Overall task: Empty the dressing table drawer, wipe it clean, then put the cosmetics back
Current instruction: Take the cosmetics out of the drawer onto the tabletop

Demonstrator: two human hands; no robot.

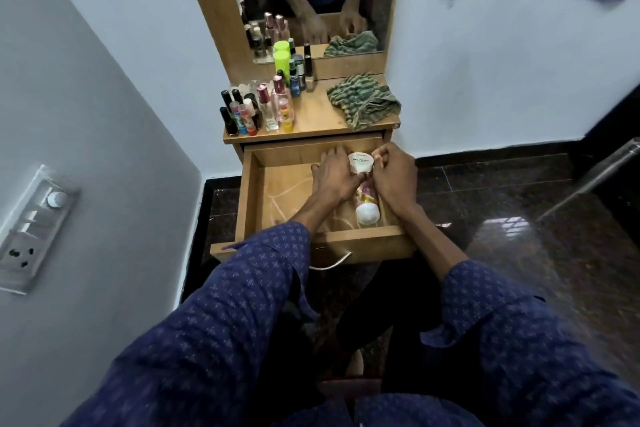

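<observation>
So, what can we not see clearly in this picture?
- Head view: the drawer floor under the hands, left and right, is hidden.
- The jar label is too small to read.
- The bottle is partly covered by both hands.
- The back bottles on the table overlap, so they cannot be counted.

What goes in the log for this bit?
drawer: open | left hand, right hand: on jar | bottle: lying in drawer | cloth: on top

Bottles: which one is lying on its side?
The pink-patterned bottle with the white cap in the drawer, between both hands; the tabletop bottles all stand upright.
</observation>
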